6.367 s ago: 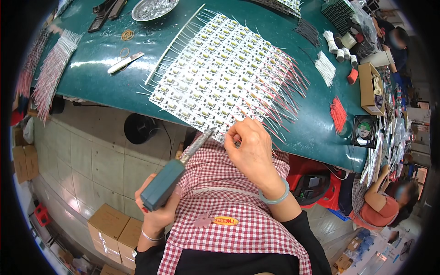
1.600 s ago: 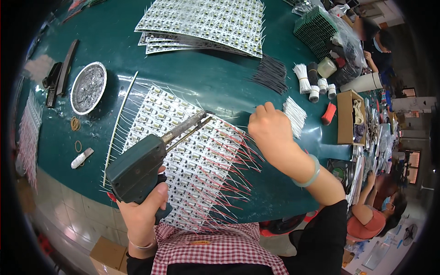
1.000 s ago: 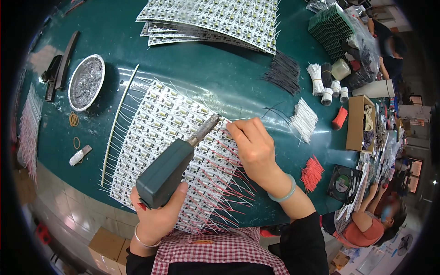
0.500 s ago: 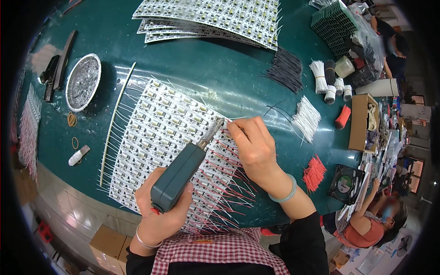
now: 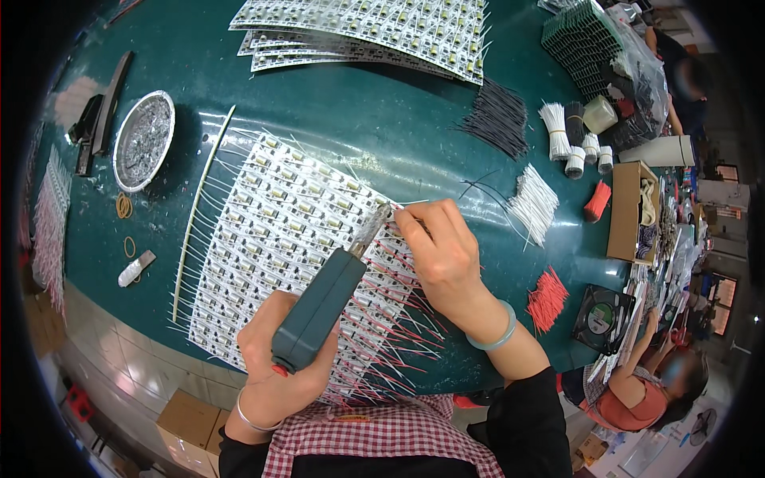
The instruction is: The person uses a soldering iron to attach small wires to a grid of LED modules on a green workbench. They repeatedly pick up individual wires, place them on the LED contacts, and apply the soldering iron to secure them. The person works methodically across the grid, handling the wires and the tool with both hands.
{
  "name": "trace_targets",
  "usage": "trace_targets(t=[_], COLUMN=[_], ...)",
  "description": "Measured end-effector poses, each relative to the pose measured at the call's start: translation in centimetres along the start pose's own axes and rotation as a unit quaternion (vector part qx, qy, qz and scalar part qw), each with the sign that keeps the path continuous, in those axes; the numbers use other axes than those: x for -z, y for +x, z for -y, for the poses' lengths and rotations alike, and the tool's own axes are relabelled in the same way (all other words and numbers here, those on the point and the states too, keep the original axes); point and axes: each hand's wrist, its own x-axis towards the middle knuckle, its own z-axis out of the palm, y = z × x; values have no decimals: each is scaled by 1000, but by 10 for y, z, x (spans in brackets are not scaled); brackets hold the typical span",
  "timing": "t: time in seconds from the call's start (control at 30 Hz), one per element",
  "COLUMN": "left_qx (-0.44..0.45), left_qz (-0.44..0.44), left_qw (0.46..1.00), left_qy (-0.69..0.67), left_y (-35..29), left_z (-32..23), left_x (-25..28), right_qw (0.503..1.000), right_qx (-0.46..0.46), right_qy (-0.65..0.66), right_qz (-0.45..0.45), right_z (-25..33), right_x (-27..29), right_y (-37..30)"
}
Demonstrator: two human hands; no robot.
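Note:
My left hand is closed around a dark green soldering gun. Its metal tip rests at the far right corner of a white circuit board panel covered with rows of small components. Right beside the tip, my right hand pinches a thin wire, mostly hidden by the fingers; a pale end sticks out. Red and white wires trail from the panel's right and near edges. Along its left edge, pale wires run out to a long thin yellowish strip.
More panels are stacked at the far side. Bundles of black wires, white wires and red wires lie to the right, near a cardboard box and black fan. Left stands a metal bowl. Co-workers sit beyond the right edge.
The soldering gun's body and my left hand have shifted slightly to the right, its tip staying at the same corner. My right hand has barely moved.

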Motion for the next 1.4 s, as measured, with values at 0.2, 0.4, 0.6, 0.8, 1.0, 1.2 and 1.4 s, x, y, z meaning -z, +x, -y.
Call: trace_targets(t=[0.2,0.4,0.6,0.8,1.0,1.2,1.4], left_qx=[-22,-31,-9,-5,21,18,11], left_qz=[34,26,5,16,10,20,30], left_qw=[997,998,1000,1000,999,999,999], left_qy=[66,37,2,16,26,21,36], left_y=[1,1,-3,-3,-6,-10,-13], left_z=[-6,-6,-4,-4,-7,-3,1], left_x=[9,13,9,14,18,19,22], right_qw=[1000,1000,1000,1000,999,1000,1000], right_qx=[-4,-14,-8,0,-2,-3,-5], right_qy=[-3,-9,-9,-6,28,23,24], right_qz=[1,1,-4,-28,-18,0,13], right_z=[0,2,2,4,12,14,16], right_x=[0,-1,-1,5,2,1,2], right_y=[-1,-1,-1,-3,-6,-8,-8])
